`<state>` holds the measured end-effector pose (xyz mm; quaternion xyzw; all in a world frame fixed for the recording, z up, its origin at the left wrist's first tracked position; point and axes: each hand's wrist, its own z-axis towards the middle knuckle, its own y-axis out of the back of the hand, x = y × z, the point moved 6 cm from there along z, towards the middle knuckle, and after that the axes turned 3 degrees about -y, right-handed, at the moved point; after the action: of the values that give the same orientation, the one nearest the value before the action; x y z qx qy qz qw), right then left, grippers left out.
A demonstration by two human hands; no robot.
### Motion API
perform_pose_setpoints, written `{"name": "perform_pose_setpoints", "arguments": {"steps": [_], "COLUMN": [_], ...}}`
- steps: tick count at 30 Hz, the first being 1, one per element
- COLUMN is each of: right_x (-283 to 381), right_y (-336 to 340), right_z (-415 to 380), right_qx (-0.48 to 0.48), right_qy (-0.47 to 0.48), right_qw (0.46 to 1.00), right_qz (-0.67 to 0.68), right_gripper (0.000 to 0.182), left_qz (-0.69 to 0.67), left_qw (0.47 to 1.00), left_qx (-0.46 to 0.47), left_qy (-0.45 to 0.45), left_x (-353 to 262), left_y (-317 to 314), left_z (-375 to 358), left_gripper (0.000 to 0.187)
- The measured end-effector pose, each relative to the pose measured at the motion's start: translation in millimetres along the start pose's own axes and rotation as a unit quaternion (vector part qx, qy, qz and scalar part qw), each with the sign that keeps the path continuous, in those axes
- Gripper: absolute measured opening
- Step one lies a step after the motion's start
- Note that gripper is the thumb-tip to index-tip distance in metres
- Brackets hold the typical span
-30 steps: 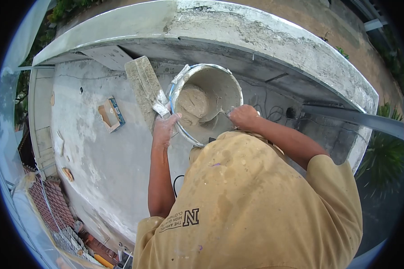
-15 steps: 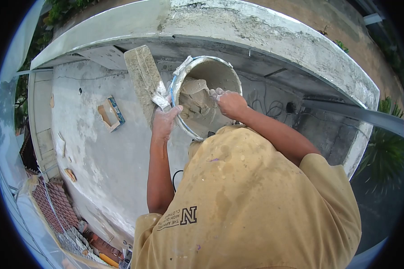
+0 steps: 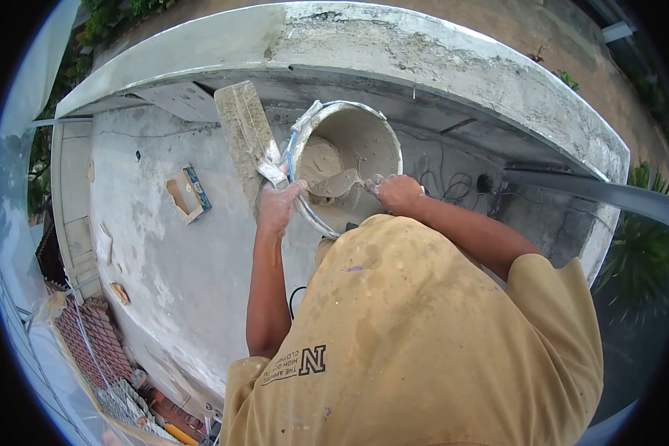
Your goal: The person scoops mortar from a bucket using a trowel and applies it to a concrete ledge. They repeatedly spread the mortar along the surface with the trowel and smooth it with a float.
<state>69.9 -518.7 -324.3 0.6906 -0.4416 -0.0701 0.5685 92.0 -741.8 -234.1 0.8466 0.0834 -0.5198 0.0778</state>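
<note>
My left hand (image 3: 279,209) is closed at the lower end of a long, mortar-caked plastering trowel (image 3: 244,123), with its thumb against the bucket rim. The plastering trowel leans along the bucket's left side. In the tilted bucket (image 3: 372,134), grey mortar (image 3: 322,158) coats the wall and sits at the bottom. My right hand (image 3: 396,194) wraps round the handle of a small trowel (image 3: 340,183), whose blade is inside the bucket, low in its mouth. Both hands are smeared with mortar. The handle itself is mostly hidden by my fingers.
A curved concrete parapet (image 3: 453,52) runs beyond the bucket. An open cardboard box (image 3: 188,195) lies on the grey concrete floor (image 3: 171,275) to the left. A cable (image 3: 453,182) coils at the right, near a metal bar (image 3: 587,195). Roof tiles (image 3: 89,334) show lower left.
My right hand has moved slightly right and down, and the small trowel's blade has swung lower in the bucket. More of the bucket's inside shows. My left hand keeps its hold.
</note>
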Motion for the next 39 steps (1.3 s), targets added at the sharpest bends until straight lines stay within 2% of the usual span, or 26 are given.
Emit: {"name": "perform_pose_setpoints", "arguments": {"steps": [2,3,6,9,11,12,15,18,19,21,24,25,28,31,32,34,37,39], "right_x": [-11,-10,3,8,-9,-11,-13,-8,-7,-9,-25,-24,-13,-7,-13,-24,-22,-17], "right_y": [-6,7,36,17,1,-9,20,34,27,11,-13,2,28,10,-3,-22,11,22], "right_z": [-3,-2,7,0,-7,-16,-10,15,11,-6,-21,-21,-5,2,3,-10,-11,5], "right_qx": [0.163,0.135,-0.130,-0.106,0.106,0.214,0.030,-0.067,-0.071,-0.082,0.146,0.111,-0.146,-0.165,-0.077,0.108,0.028,-0.071], "right_qy": [-0.001,0.004,-0.034,-0.004,0.005,0.008,-0.033,-0.059,-0.045,-0.019,-0.013,-0.033,-0.059,-0.049,-0.048,-0.044,-0.071,-0.083], "right_qw": [0.986,0.989,0.990,0.992,0.994,0.975,0.999,0.996,0.996,0.996,0.989,0.993,0.987,0.984,0.996,0.993,0.997,0.993], "right_qz": [-0.042,-0.054,0.036,0.062,-0.023,-0.060,-0.005,0.014,0.020,0.026,-0.035,-0.028,0.035,0.043,0.019,-0.029,0.020,0.037], "right_gripper": [0.034,0.033,0.027,0.028,0.033,0.036,0.034,0.040,0.036,0.028,0.034,0.028,0.022,0.022,0.024,0.032,0.031,0.033], "left_qz": [-0.002,-0.006,0.025,0.017,0.009,0.007,0.021,0.055,0.082,0.061,0.042,0.041,0.026,0.057,0.077,0.062,0.028,0.024], "left_qw": [1.000,1.000,0.999,1.000,1.000,1.000,0.999,0.998,0.996,0.998,0.999,0.999,1.000,0.998,0.996,0.998,1.000,1.000], "left_qx": [-0.013,-0.021,-0.024,-0.003,0.002,0.006,-0.002,-0.004,0.006,0.018,0.007,0.003,0.003,0.016,0.020,0.003,-0.009,0.006], "left_qy": [0.000,-0.002,0.006,-0.006,-0.001,0.007,-0.024,0.003,-0.027,-0.015,0.001,-0.007,0.006,-0.032,-0.051,-0.030,-0.010,-0.003], "left_x": [3,3,5,5,0,0,-3,-6,-4,-7,-12,-11,-8,-6,-1,-3,-8,-8], "left_y": [3,3,2,-8,-11,-10,-9,-17,-18,-19,-20,-18,-22,-22,-19,-17,-20,-22], "left_z": [-2,-1,-2,-1,1,-2,-1,-4,-1,2,0,3,-3,7,10,6,3,1], "left_gripper": [0.065,0.064,0.064,0.064,0.065,0.065,0.065,0.063,0.065,0.065,0.063,0.062,0.061,0.063,0.063,0.060,0.058,0.058]}}
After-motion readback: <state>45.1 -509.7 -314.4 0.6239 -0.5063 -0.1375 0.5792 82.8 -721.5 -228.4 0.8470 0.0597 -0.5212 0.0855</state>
